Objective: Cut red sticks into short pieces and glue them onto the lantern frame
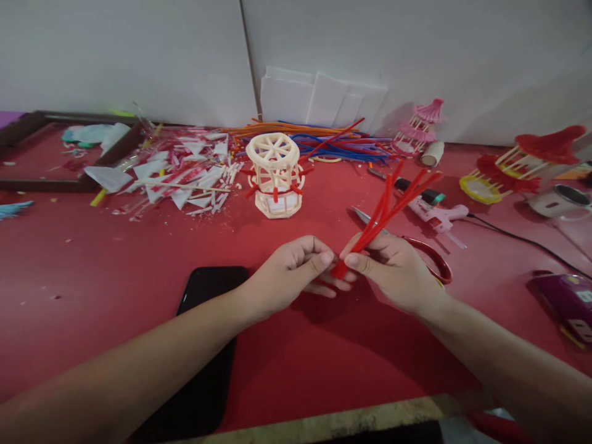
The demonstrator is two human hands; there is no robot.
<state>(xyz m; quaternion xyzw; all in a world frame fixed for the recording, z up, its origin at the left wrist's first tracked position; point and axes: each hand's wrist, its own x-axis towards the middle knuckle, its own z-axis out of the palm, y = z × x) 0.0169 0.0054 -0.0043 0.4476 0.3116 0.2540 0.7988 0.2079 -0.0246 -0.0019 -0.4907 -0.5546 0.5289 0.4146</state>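
A bundle of red pipe cleaners point(382, 216) is pinched near its lower end by my right hand point(393, 262), its upper ends fanning out to the upper right. Beside that lower end is my left hand point(300, 268), thumb against the index finger and the other fingers reaching behind the bundle. Whether anything sits in that pinch is hidden. Beyond my hands stands a cream lantern-shaped frame point(275, 176) with short red pieces sticking out around its middle. Scissors point(425, 256) with red handles lie partly under my right hand.
A black phone point(208, 364) lies under my left forearm. Paper and stick scraps point(185, 176) are heaped at back left, with colourful pipe cleaners point(342, 145) along the wall. At right are a pink glue gun point(437, 214), a red tiered model point(513, 163) and a mug point(557, 200).
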